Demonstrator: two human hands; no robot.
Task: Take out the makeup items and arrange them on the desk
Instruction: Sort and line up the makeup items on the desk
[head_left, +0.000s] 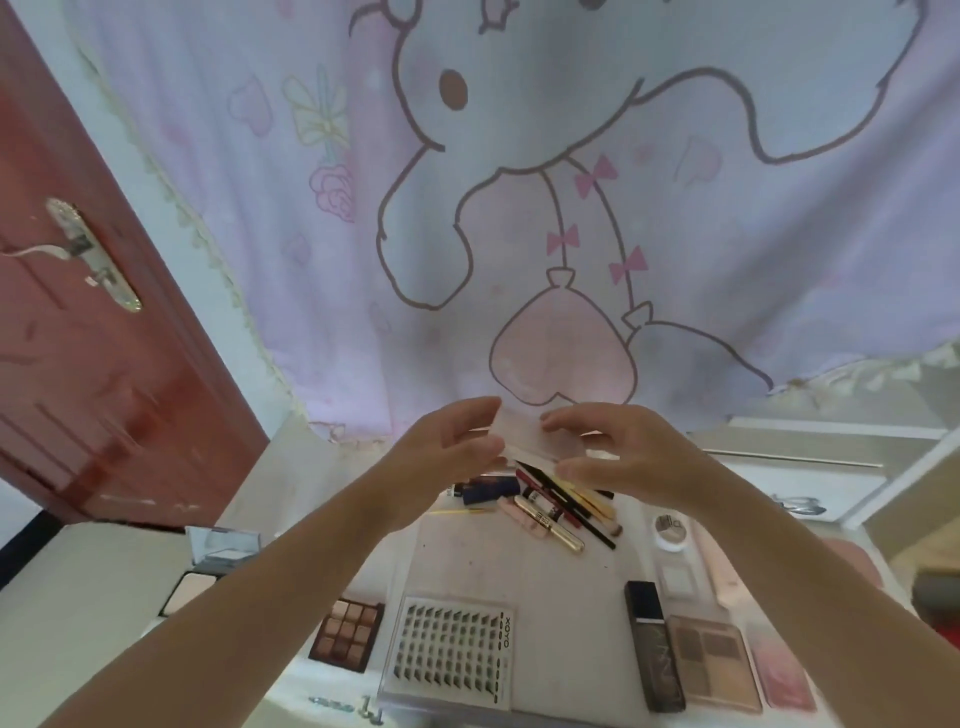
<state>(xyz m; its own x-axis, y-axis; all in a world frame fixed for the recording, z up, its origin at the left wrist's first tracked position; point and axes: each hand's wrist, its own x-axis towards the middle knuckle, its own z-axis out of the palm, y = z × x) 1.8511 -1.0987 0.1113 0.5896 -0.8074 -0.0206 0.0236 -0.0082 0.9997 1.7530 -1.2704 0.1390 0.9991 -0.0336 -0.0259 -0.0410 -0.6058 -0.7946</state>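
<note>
Pink and lilac cloth, a curtain (519, 208) printed with a long-eared cartoon animal, hangs behind the white desk (545, 582), and a red-brown door (78, 338) with a metal handle stands to the left. Across the desk lies a spread of makeup. Near the front edge sits a sheet of false lashes (451, 652) in rows, with a small nine-pan eyeshadow palette (347, 635) just left of it and a black foundation bottle (653, 644) to its right, beside a four-pan brown palette (712, 662) and a pink case (784, 675). An open powder compact (208, 566) with its mirror raised sits far left. Farther back is a heap of pencils, tubes and brushes (545, 501).

Both forearms reach forward above that heap. The left hand (447, 452) and right hand (613, 452) face each other, fingers spread and loosely bent, holding between their fingertips a thin, pale, see-through pouch or sheet (524, 436). It is blurred, so I cannot tell exactly what it is. It hangs in the air over the pile, just in front of the curtain's hem.
</note>
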